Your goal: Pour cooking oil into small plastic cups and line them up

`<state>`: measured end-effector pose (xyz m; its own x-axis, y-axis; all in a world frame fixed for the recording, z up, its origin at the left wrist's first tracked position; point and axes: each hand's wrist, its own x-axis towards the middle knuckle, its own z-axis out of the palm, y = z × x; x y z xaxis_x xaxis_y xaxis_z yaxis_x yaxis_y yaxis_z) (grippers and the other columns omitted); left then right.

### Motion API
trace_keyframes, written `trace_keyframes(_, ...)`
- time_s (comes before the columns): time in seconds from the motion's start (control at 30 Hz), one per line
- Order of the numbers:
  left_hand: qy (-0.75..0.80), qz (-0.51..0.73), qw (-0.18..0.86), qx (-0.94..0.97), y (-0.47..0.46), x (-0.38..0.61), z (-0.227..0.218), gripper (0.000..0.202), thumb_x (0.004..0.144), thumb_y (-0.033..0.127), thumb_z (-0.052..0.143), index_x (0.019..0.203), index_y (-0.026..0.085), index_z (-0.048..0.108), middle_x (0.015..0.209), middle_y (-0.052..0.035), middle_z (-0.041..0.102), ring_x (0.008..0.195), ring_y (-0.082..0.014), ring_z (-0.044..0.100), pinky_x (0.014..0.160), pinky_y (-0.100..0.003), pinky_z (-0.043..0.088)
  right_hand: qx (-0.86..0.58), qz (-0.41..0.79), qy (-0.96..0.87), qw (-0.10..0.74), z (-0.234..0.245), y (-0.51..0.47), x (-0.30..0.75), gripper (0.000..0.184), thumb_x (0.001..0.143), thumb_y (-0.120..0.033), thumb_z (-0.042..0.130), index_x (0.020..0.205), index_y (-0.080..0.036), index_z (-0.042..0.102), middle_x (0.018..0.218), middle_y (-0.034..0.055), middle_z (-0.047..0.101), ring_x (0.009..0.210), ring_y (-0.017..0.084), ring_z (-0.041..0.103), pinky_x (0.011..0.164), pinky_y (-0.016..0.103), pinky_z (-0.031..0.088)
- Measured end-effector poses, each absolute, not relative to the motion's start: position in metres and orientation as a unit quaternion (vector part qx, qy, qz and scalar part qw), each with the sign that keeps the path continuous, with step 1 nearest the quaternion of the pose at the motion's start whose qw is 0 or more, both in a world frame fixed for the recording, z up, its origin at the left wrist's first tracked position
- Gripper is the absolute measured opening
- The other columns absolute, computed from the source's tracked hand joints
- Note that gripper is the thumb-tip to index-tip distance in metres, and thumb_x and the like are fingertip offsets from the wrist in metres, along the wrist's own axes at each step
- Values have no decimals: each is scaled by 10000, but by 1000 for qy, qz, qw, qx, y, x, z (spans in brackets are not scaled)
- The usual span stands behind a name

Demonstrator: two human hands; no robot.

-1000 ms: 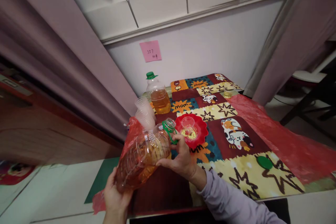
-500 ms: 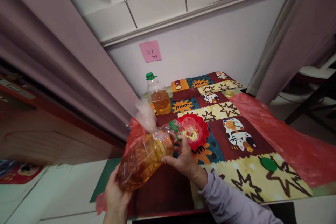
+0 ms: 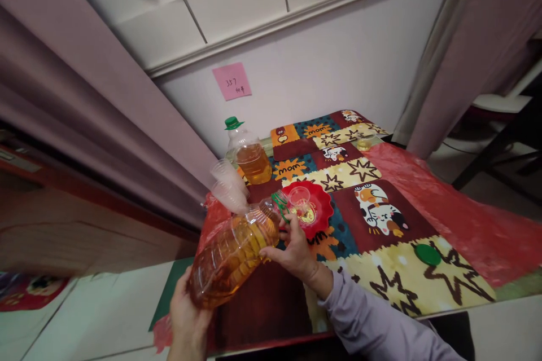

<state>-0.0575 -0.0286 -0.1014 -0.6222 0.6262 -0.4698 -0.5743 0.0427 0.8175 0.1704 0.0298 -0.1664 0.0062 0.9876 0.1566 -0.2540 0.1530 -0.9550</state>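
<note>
A big clear plastic bottle (image 3: 232,256) of amber liquid lies tilted between my hands, its uncapped neck pointing up and to the right. My left hand (image 3: 188,313) cups the bottle's base from below. With fingers curled around the neck side and the thumb on the shoulder, my right hand (image 3: 294,248) grips it near the green neck ring. The mouth is beside a clear plastic cup (image 3: 300,198) standing on a red scalloped plate (image 3: 324,223). Whether liquid flows into the cup, I cannot tell. A loose green cap (image 3: 427,254) lies to the right on the mat.
Behind stands a second bottle (image 3: 253,161) with a green cap. Stacked clear cups (image 3: 228,189) lean close to the held bottle. Patterned mats (image 3: 345,228) cover the table over red plastic sheeting (image 3: 486,220). A small cup with yellowish liquid (image 3: 364,144) stands at the far right.
The view has shifted slightly, so the surroundings appear a little further left. Both hands keep the same hold on the bottle, and its tilt looks nearly unchanged.
</note>
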Motion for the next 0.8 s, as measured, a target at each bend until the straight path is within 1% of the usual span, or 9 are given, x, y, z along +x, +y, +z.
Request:
trace_keyframes(0.17,583,689,430,27,-27,-57,-101,189,865,137,540,872,170,725,712,2,777,557,-150,705,589,-250,596,-386,525,-478,589,-164,30,173,820,611,-332,962,1259,-294,462,1223,66,609,1140,293,670,896,444,645)
trace_keyframes(0.33,587,685,431,31,-25,-56,-99,180,856,139,549,878,168,725,722,-1,780,555,-153,703,573,-248,584,-390,530,-473,586,-164,29,174,841,627,-326,957,1293,-298,445,1206,55,609,1125,277,675,898,432,641)
trace_keyframes(0.5,584,687,431,38,-24,-51,-97,193,874,142,518,835,173,704,697,7,771,536,-153,693,572,-264,595,-398,527,-472,584,-163,29,175,817,648,-347,940,1292,-293,440,1185,52,597,1089,269,681,880,427,639)
trace_keyframes(0.7,587,684,431,46,-23,-51,-99,183,870,145,541,883,163,723,726,-4,778,558,-151,698,582,-247,583,-404,516,-479,584,-163,29,175,813,649,-349,930,1290,-290,435,1147,45,594,1067,264,678,875,413,635)
trace_keyframes(0.8,589,683,429,47,-22,-53,-99,195,881,142,520,854,168,712,708,3,770,548,-149,691,592,-255,593,-407,516,-474,586,-163,29,174,807,645,-338,930,1282,-291,437,1166,50,594,1081,266,675,879,417,634)
